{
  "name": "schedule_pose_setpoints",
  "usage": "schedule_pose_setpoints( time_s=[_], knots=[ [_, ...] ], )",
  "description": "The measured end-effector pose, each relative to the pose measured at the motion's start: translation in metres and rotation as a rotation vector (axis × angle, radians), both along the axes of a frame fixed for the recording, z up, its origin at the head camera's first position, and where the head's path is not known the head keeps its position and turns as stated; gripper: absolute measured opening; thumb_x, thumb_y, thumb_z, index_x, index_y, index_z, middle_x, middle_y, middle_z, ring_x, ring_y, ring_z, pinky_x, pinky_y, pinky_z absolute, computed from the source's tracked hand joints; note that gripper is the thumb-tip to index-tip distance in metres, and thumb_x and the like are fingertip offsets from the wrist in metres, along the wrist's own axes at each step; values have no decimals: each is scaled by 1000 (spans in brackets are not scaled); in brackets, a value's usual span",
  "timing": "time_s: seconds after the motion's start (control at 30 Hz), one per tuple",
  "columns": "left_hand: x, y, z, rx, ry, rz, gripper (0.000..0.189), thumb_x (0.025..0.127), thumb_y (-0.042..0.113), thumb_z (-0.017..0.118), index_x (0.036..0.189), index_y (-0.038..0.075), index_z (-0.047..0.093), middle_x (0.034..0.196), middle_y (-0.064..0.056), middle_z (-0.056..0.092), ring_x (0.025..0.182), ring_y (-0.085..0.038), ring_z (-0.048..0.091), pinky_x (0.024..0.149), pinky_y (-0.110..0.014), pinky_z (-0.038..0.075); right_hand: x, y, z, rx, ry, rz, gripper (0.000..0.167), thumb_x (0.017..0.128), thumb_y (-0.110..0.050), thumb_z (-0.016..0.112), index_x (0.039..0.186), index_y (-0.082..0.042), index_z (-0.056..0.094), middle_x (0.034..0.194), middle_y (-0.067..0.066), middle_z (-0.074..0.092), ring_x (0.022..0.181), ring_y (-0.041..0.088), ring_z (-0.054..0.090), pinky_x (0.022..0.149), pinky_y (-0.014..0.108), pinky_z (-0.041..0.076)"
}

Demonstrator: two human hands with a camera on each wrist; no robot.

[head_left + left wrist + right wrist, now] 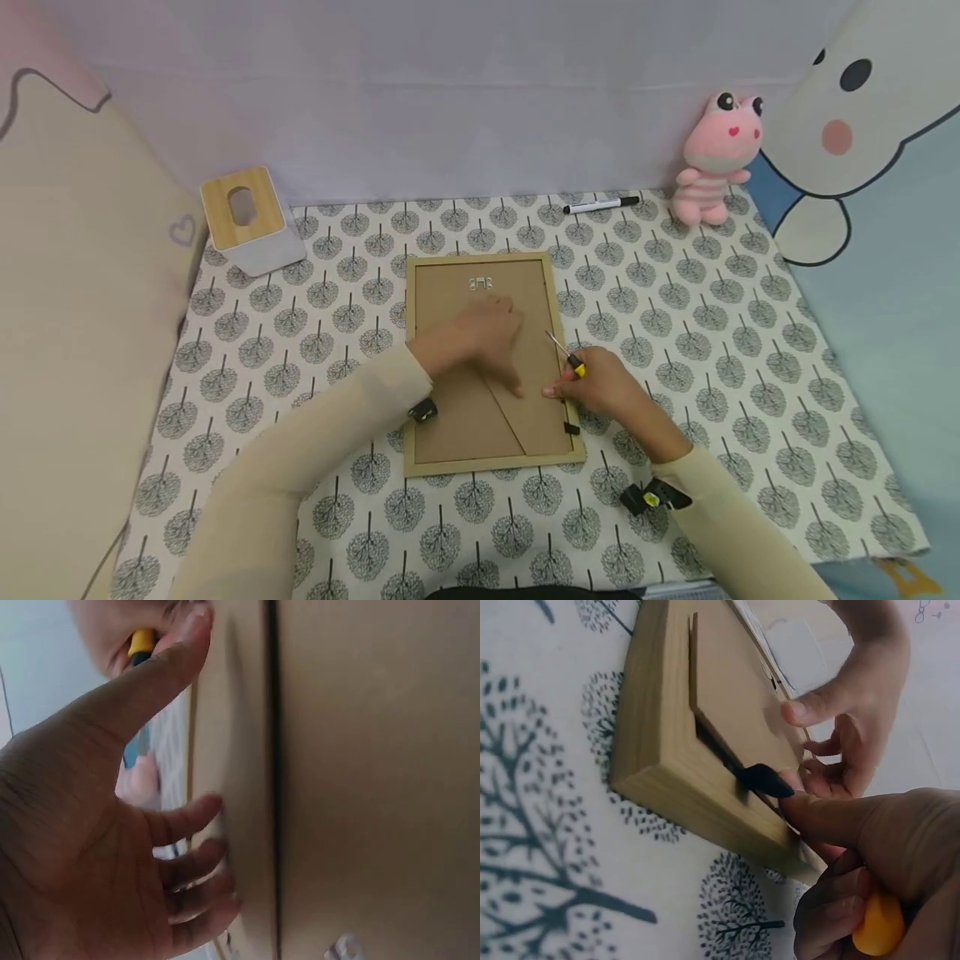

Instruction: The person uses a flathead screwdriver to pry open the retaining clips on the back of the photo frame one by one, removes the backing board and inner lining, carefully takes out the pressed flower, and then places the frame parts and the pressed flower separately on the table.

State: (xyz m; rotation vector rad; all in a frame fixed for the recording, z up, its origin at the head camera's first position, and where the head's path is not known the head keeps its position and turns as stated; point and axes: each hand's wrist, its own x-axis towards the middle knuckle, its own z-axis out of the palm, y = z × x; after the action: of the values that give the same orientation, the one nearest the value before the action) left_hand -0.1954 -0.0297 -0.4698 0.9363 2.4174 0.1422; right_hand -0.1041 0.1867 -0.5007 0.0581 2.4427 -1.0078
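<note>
Cream sleeves (255, 500) reach in from the near side over the patterned table (315, 287), and beyond the cuffs both hands are at a picture frame (410, 333). It lies face down in the middle of the table, its brown backing board (450, 433) uppermost. The left hand (491, 333) is spread above the board, its thumb held away from loosely bent fingers; it grips nothing, and I cannot tell whether the fingertips touch. The right hand (600, 379) has its fingers wrapped around a small screwdriver (574, 364), shaft pointing away, while its thumb tip comes to the board's edge beside a black tab (572, 428).

By its look, the frame should be stiff and fairly light, its wooden rails deep enough to give a sure, dry hold. Whether glass sits underneath is hidden, so it deserves to be treated as fragile and not pressed hard in the middle. The board seems thin, rigid fibreboard that would flex a little, with corners that could chip if pried sharply. Near the tab, its edge stands proud of the recess, which makes that the best place for a fingertip; a flat palm on the opposite rail would steady the rest. The metal hanger (481, 283) looks too small to pull by.
</note>
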Motion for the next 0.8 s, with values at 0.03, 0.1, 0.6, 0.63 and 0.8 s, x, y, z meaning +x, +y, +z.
schedule_pose_setpoints(
  time_s=[0.03, 0.1, 0.6, 0.63, 0.8],
  knots=[
    [5, 3, -2, -23, 47, -19, 110, 66, 76, 87, 142, 3, 54, 142, -15, 54, 135, -32, 51, 122, -46, 41, 0, 1, 0, 9, -3, -3, 35, 85, -27, 90, 77, -8, 62, 71, 2, 65, 59, 12, 48, 52, 25, 41],
    [11, 6, -5, -49, 105, -20, 133, 63, 80, 87, 159, 3, 37, 162, -19, 38, 153, -40, 35, 133, -52, 25, 1, 2, -1, 27, -8, -6, 37, 85, -31, 90, 75, -9, 62, 68, 1, 60, 58, 13, 48, 52, 26, 41],
    [18, 16, -1, -81, -12, 42, 141, 68, 63, 94, 170, 8, 13, 180, -11, 6, 165, -46, 8, 136, -48, 16, 81, 5, 27, 40, 83, 67, 32, 112, -16, 37, 140, -6, 49, 75, 3, 53, 61, 14, 47, 58, 30, 43],
    [18, 16, -1, -90, -7, 36, 141, 68, 63, 94, 170, 8, 13, 180, -12, 6, 165, -47, 8, 136, -48, 15, 89, 3, 28, 38, 73, 53, 36, 112, -15, 40, 146, -7, 44, 77, 3, 56, 60, 13, 48, 57, 29, 44],
    [17, 20, 6, -134, -9, 13, 145, 67, 64, 94, 168, 2, 11, 179, -17, 4, 164, -50, 7, 136, -50, 15, 120, -7, 28, -12, 34, -28, 41, 110, -11, 47, 151, -10, 40, 89, 7, 65, 62, 11, 50, 57, 26, 45]
  ],
)
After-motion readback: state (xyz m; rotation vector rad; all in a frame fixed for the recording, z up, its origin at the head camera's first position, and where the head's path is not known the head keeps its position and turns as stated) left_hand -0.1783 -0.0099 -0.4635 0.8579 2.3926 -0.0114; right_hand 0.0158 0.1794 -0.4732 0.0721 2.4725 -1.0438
